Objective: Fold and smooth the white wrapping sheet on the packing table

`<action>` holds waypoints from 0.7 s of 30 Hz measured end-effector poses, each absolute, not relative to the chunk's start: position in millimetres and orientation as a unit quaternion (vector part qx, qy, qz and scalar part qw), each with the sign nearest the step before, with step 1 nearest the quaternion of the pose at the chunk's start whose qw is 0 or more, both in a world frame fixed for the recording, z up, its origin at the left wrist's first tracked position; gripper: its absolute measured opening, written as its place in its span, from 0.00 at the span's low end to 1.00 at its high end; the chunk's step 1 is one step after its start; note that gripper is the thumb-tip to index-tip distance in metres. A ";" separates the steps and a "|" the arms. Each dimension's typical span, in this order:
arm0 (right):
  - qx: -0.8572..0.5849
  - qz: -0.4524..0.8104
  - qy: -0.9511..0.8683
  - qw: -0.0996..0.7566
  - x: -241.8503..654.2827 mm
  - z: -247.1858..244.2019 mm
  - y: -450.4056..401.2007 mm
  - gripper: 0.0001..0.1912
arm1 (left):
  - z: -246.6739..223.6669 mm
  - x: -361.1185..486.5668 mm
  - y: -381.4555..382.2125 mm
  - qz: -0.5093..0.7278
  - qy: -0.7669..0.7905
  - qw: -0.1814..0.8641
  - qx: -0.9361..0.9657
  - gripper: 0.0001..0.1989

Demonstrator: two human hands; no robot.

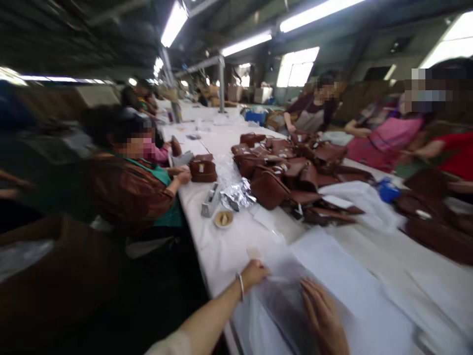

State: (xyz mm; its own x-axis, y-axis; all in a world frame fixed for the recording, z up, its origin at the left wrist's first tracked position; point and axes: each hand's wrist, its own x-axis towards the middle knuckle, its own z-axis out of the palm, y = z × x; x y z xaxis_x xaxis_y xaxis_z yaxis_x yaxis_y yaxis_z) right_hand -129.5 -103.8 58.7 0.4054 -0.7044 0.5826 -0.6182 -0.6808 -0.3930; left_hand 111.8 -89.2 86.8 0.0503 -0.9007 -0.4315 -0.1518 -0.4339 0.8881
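Observation:
Near the bottom centre, my left hand (254, 273), with a pale bracelet at the wrist, is closed on the edge of a clear plastic bag (284, 291). Something dark shows through the plastic, too blurred to name. My right hand (323, 308) rests flat on the bag's right side, fingers stretched out. Beneath and beside the bag lie white sheets (336, 268). A small beige card (253, 253) sits just beyond my left hand.
Brown leather bags (271, 187) are heaped mid-table. Left of them stand a bowl (223, 219), a tape dispenser (210, 199) and crumpled silver wrap (238, 195). People sit or stand along both sides. A large brown container (74, 266) stands at the lower left.

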 end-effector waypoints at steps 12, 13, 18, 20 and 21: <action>-0.863 -0.227 0.452 -0.014 -80.3 90.3 -73.3 0.25 | 45.4 131.4 -101.5 -0.708 -0.358 0.319 0.518 0.18; -0.865 -0.214 0.452 -0.017 -73.3 88.4 -79.3 0.25 | 46.2 132.3 -102.0 -0.715 -0.356 0.317 0.511 0.18; -0.875 -0.210 0.437 -0.002 -54.4 81.0 -110.6 0.09 | 48.1 137.7 -106.2 -0.730 -0.364 0.312 0.487 0.20; -0.872 -0.209 0.443 0.007 -50.9 80.1 -118.5 0.07 | 47.4 139.6 -107.2 -0.735 -0.370 0.309 0.476 0.21; -0.870 -0.205 0.448 0.010 -49.2 79.7 -121.1 0.06 | 46.5 140.4 -107.5 -0.737 -0.373 0.308 0.471 0.22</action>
State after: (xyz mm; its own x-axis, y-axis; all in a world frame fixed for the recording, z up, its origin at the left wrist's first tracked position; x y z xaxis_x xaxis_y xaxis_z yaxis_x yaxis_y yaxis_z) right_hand -49.2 -121.1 79.7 0.5148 -0.7836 0.3479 -0.7752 -0.5987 -0.2014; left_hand 140.4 -107.5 46.5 -0.3659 -0.8059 -0.4654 0.1021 -0.5319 0.8407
